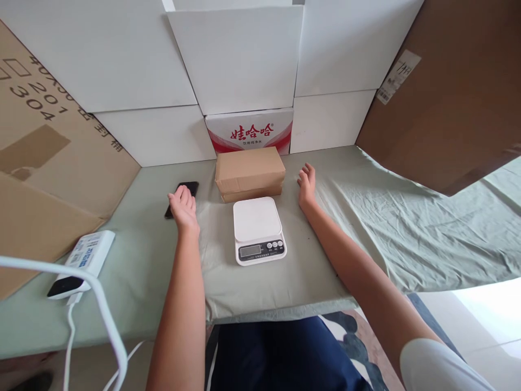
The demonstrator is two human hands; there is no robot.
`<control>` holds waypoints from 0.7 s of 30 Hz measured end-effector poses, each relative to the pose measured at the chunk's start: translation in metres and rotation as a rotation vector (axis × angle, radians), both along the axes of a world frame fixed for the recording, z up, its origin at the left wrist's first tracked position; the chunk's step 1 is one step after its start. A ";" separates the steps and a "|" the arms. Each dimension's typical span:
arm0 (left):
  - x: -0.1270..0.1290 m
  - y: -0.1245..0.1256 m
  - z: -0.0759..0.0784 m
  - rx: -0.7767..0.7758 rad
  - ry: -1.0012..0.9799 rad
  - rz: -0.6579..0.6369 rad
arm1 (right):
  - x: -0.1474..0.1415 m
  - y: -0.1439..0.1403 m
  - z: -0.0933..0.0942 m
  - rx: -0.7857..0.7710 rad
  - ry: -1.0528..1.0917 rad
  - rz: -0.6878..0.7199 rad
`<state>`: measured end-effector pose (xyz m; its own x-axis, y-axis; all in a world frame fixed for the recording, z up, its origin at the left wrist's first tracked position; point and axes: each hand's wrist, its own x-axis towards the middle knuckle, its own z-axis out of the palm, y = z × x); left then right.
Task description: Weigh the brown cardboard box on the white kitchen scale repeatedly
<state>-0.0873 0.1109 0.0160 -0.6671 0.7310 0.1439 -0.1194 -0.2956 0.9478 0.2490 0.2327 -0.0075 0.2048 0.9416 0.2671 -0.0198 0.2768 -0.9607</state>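
My left hand (183,206) rests on the table with fingers loosely apart, its fingertips over a black phone (191,189) lying flat. My right hand (306,184) lies open on the cloth just right of a brown cardboard box (249,171). Neither hand holds anything. A white digital kitchen scale (257,228) with an empty platform sits between my forearms, directly in front of the box.
A pale green cloth (386,217) covers the table. A red-and-white printed carton (250,130) stands behind the brown box against white panels. Large cardboard sheets lean at the left (49,163) and right (456,92). A white power bank with cable (83,260) lies at front left.
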 end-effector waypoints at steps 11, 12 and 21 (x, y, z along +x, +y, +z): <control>0.036 0.015 -0.016 -0.113 0.051 -0.246 | -0.022 -0.025 0.013 0.088 -0.078 0.313; 0.038 0.016 -0.017 -0.114 0.059 -0.256 | -0.025 -0.028 0.014 0.100 -0.090 0.332; 0.039 0.018 -0.023 -0.084 0.095 -0.283 | -0.033 -0.034 0.016 0.154 -0.158 0.389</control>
<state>-0.0479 0.1289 -0.0065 -0.4215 0.8978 0.1272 -0.0952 -0.1833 0.9784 0.2163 0.1990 0.0082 -0.2114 0.8875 0.4094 -0.0073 0.4175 -0.9087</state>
